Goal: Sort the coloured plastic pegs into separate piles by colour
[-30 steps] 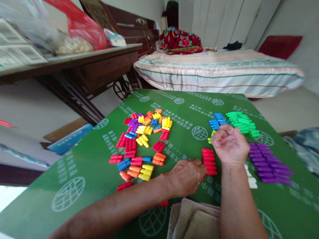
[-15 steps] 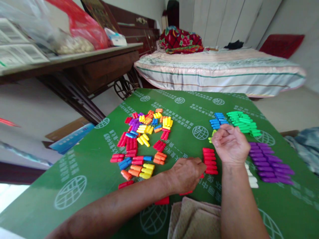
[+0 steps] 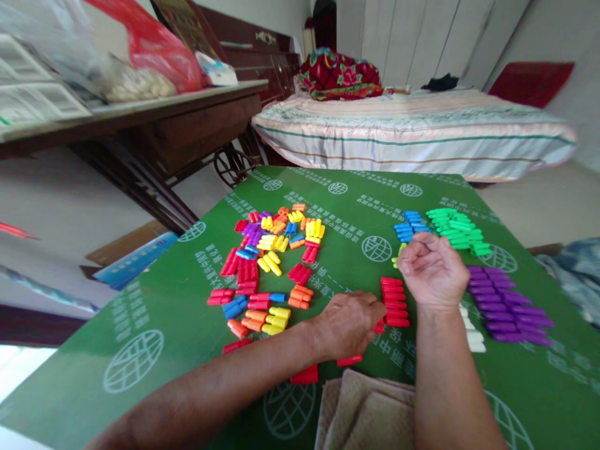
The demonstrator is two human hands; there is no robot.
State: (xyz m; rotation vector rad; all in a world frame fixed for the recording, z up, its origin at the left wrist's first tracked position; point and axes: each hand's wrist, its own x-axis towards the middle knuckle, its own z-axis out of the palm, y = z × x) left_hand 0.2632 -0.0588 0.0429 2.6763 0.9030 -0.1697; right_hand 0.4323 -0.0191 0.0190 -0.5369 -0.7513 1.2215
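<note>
My left hand (image 3: 349, 323) lies knuckles up on the green table cover (image 3: 154, 325), fingers curled on a red piece at the near end of a row of red pieces (image 3: 394, 301). Two loose red pieces (image 3: 349, 360) lie just under and behind it. My right hand (image 3: 434, 270) hovers in a loose fist between the red row and the purple pieces (image 3: 506, 306); what it holds, if anything, is hidden. A mixed pile of coloured pieces (image 3: 269, 265) sits to the left.
Sorted blue pieces (image 3: 409, 226) and green pieces (image 3: 459, 230) lie beyond my right hand, white pieces (image 3: 471, 331) beside my forearm. A folded beige cloth (image 3: 363, 409) lies at the near edge. A bed (image 3: 412, 134) and a dark wooden table (image 3: 154, 119) stand beyond.
My left hand has shifted slightly forward toward the red row, uncovering two loose red pieces near the cloth. My right hand has barely moved.
</note>
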